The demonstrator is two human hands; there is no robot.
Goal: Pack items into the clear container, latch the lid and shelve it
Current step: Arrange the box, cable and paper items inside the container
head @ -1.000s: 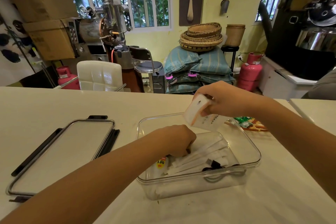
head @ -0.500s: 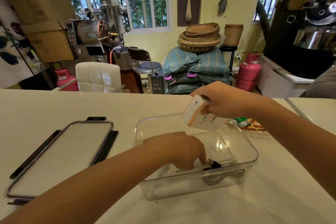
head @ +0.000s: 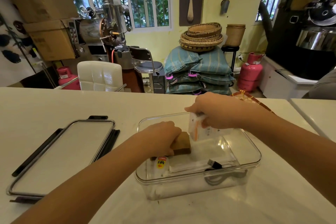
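Note:
The clear container [head: 252, 160] stands open on the white counter. My left hand [head: 161, 137] reaches into its left half and grips a flat brown block [head: 182, 143]. My right hand [head: 212, 111] holds a white box with an orange stripe [head: 201, 131], tilted, just inside the far side of the container. On the container's floor lie a small glue card marked 502 [head: 161, 162], white paper-wrapped sticks [head: 189, 167] and a grey USB cable [head: 215, 164]. The lid [head: 61, 154] with black latches lies flat to the left.
A patterned snack packet [head: 245, 97] lies on the counter behind my right wrist. A seam [head: 307, 116] splits the counter at right. Beyond the counter stand a white chair [head: 100, 75], a stool, stacked sacks, baskets, gas cylinders and roasting machines.
My left hand has lifted back toward the container's left side, now holding the brown block. My right hand has lowered the white box into the container.

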